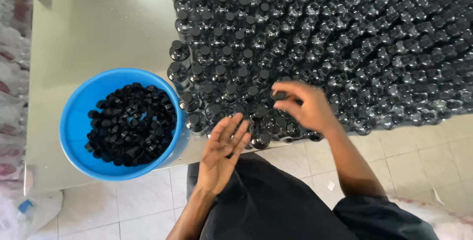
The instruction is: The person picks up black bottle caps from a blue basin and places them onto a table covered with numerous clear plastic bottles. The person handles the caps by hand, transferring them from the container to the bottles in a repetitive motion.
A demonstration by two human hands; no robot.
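Our right hand pinches a black cap in its fingertips, just above the bottles at the near table edge. Our left hand lies flat, fingers extended and together, gripping nothing, at 7 o'clock from the right. The blue bowl of caps sits at 9 o'clock from the left hand.

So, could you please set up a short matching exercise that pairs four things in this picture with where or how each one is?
Things:
1. blue bowl
2. left hand
3. right hand
4. dark bottles

States:
A. fingertips pinching a black cap over the bottles
B. open and empty, at the table edge
C. packed close together on the metal table
D. holds loose black caps

Pairs: 1-D, 2-B, 3-A, 4-C
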